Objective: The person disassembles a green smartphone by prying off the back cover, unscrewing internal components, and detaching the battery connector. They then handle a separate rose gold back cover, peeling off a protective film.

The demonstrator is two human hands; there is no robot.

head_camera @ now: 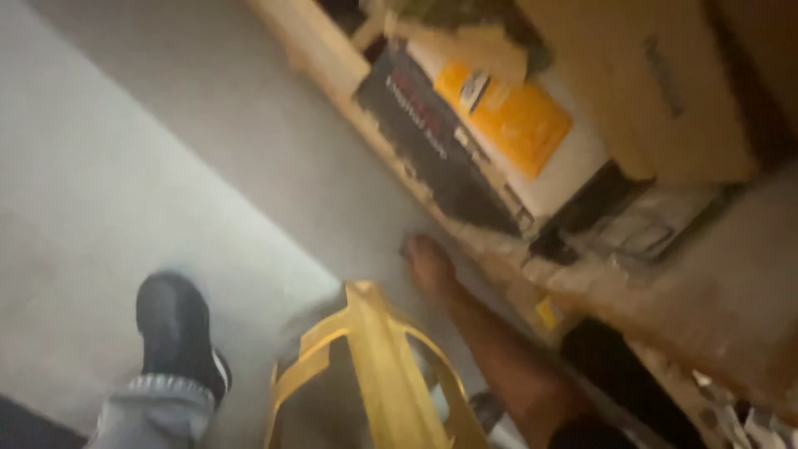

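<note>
Blurrily: right hand [428,264] closed, against pallet [499,249] | boxes [507,125] stacked.

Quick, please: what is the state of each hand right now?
Left hand: not in view.
Right hand: reaches down beside the yellow frame, seems to hold nothing; too blurred to tell open or closed.

Right grip [428,264] outstretched, seemingly closed

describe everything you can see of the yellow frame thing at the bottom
The yellow frame looks like painted metal or plastic: a broad central bar with curved side struts meeting at a top near mid-picture. It tilts, cut off by the bottom edge, over the grey floor. An arm passes beside it; whether they touch is unclear.
</note>
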